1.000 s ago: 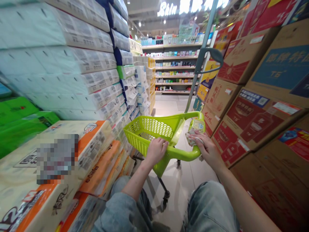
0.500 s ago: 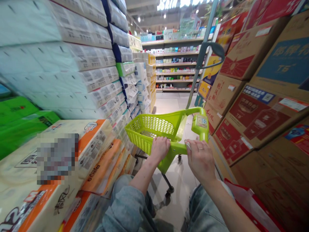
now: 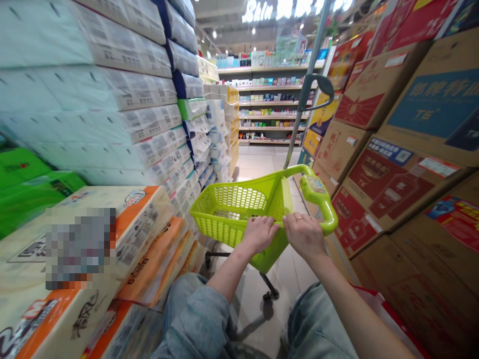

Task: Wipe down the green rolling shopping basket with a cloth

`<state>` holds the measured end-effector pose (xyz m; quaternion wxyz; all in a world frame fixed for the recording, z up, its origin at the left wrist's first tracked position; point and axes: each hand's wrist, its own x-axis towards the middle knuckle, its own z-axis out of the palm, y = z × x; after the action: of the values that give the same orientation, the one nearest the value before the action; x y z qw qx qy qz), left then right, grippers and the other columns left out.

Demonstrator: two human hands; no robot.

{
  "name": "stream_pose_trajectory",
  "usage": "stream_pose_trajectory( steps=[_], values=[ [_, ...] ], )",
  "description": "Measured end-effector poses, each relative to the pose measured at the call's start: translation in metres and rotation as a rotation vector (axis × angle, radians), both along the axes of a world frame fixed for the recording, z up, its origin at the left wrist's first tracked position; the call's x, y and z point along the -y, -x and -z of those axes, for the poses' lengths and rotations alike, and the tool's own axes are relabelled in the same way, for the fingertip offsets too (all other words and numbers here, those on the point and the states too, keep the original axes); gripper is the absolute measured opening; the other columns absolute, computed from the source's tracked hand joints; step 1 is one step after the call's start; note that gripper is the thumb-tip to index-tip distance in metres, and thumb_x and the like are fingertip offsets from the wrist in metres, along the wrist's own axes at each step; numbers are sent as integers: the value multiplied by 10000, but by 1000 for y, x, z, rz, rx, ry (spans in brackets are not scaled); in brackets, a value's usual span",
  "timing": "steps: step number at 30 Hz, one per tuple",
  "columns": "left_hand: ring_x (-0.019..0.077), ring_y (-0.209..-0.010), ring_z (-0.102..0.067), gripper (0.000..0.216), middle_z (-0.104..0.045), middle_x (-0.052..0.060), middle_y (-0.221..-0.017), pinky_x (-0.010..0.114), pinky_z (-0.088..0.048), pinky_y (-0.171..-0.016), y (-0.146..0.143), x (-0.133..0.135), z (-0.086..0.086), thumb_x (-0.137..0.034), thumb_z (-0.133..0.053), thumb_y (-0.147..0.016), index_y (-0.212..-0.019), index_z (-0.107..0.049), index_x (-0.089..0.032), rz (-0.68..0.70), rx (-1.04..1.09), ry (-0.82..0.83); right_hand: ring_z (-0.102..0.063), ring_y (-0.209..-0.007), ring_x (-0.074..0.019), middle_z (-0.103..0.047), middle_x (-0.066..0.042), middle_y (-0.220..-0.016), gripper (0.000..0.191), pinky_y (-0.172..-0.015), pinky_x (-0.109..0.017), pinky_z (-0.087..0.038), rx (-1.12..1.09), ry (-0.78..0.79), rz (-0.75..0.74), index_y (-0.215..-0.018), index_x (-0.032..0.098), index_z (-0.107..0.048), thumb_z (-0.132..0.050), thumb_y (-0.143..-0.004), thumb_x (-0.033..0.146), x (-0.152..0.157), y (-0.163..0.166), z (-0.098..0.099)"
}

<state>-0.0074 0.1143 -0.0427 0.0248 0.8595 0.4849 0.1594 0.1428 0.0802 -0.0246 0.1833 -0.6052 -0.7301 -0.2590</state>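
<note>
A lime-green shopping cart [image 3: 228,234] with a perforated basket stands in front of me, turned partly sideways. My left hand [image 3: 259,234] is closed over the near rim of the basket. Just to its right, my right hand [image 3: 305,234] grips the same edge close to the handle's base, with a ring on one finger. The cart's looped handle [image 3: 329,214] curves out to the right beyond that hand, and nothing holds it. Under the basket, a leg with a dark caster [image 3: 270,295] touches the floor. Few details show inside the basket.
Packs of tissue [image 3: 145,119] are piled high on the left, with a lower stack of cream and orange packs [image 3: 142,244] nearer me. Cardboard cartons [image 3: 392,174] line the right. A grey metal pole [image 3: 299,119] rises past the cart; stocked shelves [image 3: 269,102] stand beyond.
The cart has swivelled, its handle swinging right and toward me. My right hand has shifted from the handle end onto the basket edge, closer to my left hand, which moved slightly right.
</note>
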Motion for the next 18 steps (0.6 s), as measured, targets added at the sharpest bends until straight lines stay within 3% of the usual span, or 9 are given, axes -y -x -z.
stream_pose_trajectory(
  steps=[3, 7, 11, 15, 18],
  values=[
    [214, -921, -596, 553, -651, 67, -971, 328, -418, -772, 9, -10, 2, -578, -159, -908, -1019, -555, -208, 48, -43, 92, -525, -799, -197, -633, -91, -840, 306, -753, -322, -295, -8, -33, -59, -906, 158, -625, -345, -932, 280, 9, -15, 3],
    [245, -803, -638, 692, -681, 85, -832, 316, -437, -685, 9, -18, 5, -698, -147, -835, -923, -610, -191, 59, -117, 175, -537, -879, -221, -640, -108, -915, 293, -833, -342, -307, -27, -39, -14, -966, 150, -617, -350, -932, 265, 15, -14, 6],
    [233, -769, -642, 730, -684, 71, -770, 293, -433, -663, 1, -16, 7, -709, -115, -829, -815, -635, -197, 132, -94, 165, -586, -758, -233, -640, -136, -783, 332, -689, -334, -346, -18, 92, 108, -811, 124, -618, -327, -928, 230, 4, -6, 2],
    [194, -732, -631, 701, -668, 30, -711, 248, -416, -626, -1, -16, 9, -739, -177, -806, -751, -640, -216, 155, -46, 215, -606, -615, -218, -653, -129, -701, 397, -576, -307, -354, -175, 220, 299, -785, 135, -641, -308, -933, 294, -16, -18, -15],
    [179, -693, -623, 682, -654, 17, -675, 229, -393, -579, -1, -18, 12, -761, -236, -779, -717, -642, -218, 157, -23, 282, -615, -650, -208, -672, -94, -738, 424, -607, -304, -401, -352, 158, 306, -863, 189, -659, -292, -935, 388, -27, -37, -31]
  ],
)
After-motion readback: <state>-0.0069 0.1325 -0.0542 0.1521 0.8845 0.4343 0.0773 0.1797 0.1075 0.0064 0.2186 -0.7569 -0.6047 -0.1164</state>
